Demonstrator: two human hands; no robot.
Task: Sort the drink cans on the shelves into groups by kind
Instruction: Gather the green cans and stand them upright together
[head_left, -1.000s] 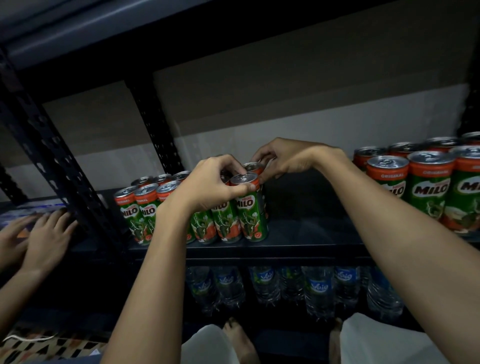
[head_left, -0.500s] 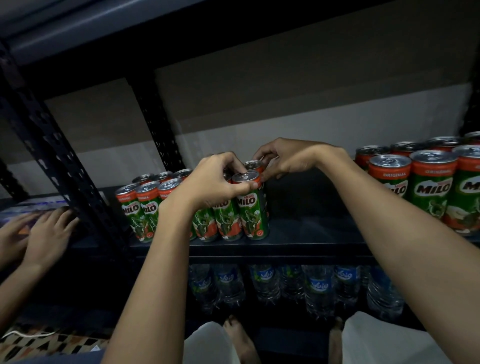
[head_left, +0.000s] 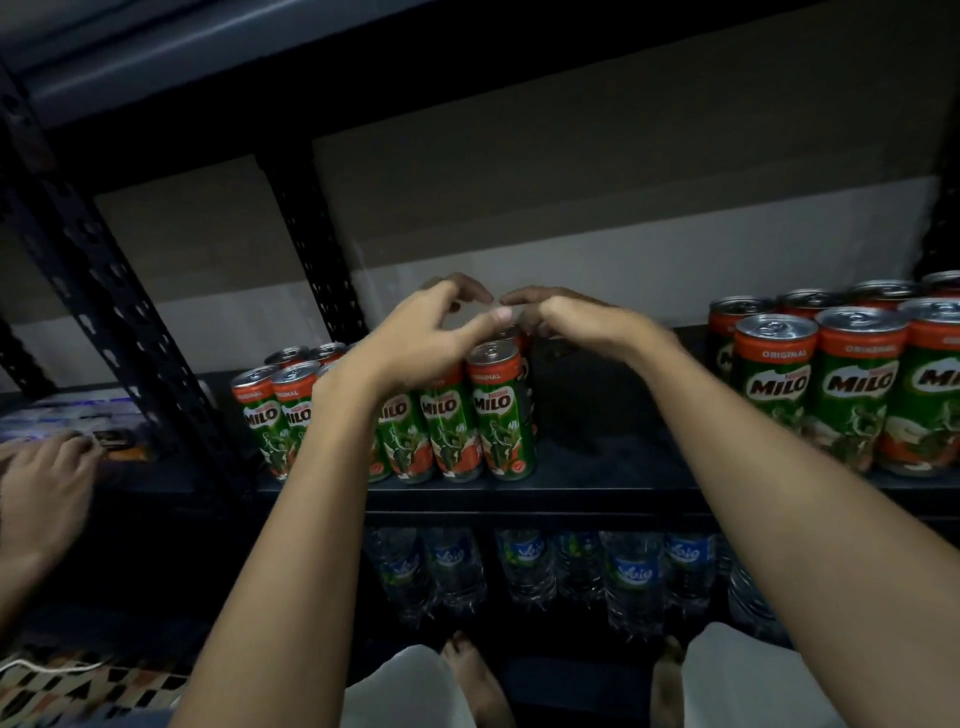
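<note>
While half a second ago both hands pinched can tops, the left hand (head_left: 421, 338) and right hand (head_left: 576, 317) now hover just above the slim Milo cans (head_left: 457, 415), fingers (head_left: 470, 291) loosely spread and grasping nothing. That release suggests this group is settled on the shelf (head_left: 597, 483). Right of the slim group, past a bare gap, stand the wider Milo cans (head_left: 852, 384), already apart. Below the slim group sit water bottles (head_left: 524, 566)
</note>
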